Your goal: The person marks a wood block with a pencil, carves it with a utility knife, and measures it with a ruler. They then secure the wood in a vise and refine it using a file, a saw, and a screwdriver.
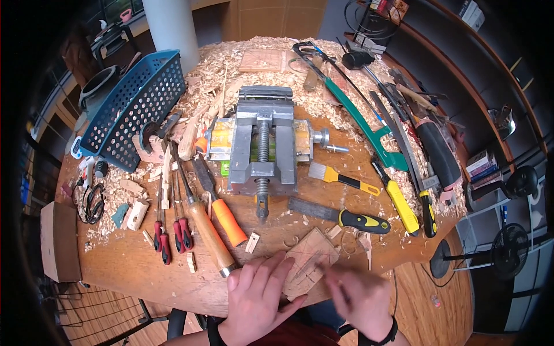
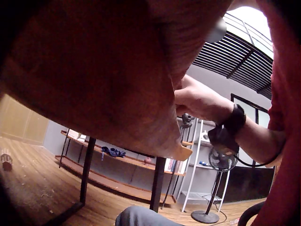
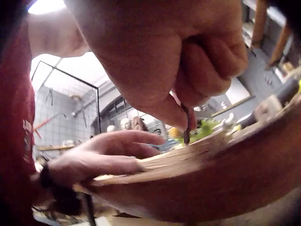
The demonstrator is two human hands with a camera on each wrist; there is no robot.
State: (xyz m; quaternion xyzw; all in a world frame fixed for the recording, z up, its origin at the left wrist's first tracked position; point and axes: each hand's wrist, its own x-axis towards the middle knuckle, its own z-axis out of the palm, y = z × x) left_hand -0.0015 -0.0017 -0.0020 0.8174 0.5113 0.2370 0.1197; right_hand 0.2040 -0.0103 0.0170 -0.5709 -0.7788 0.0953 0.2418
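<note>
A flat wooden board point(image 1: 311, 254) with dark lines on its face lies at the table's near edge. My left hand point(image 1: 257, 294) rests against the board's left side, fingers extended and thumb along the lower edge. Over the board's right part, my right hand point(image 1: 363, 297) is curled. In the right wrist view, the right hand point(image 3: 164, 52) pinches a thin dark tool point(image 3: 187, 127), its tip down at the board point(image 3: 174, 162), while the left hand point(image 3: 108, 153) lies flat beside it. The left wrist view shows the right hand point(image 2: 202, 99) beyond the table edge; the board is hidden there.
A metal vise point(image 1: 264, 144) stands mid-table. A wood-handled chisel point(image 1: 210, 236) and an orange-handled one point(image 1: 229, 222) lie left of the board, a yellow-black handled tool point(image 1: 363, 222) behind it. Wood shavings point(image 1: 213, 75), a blue basket point(image 1: 138, 104) and a green-framed saw point(image 1: 352, 109) lie farther back.
</note>
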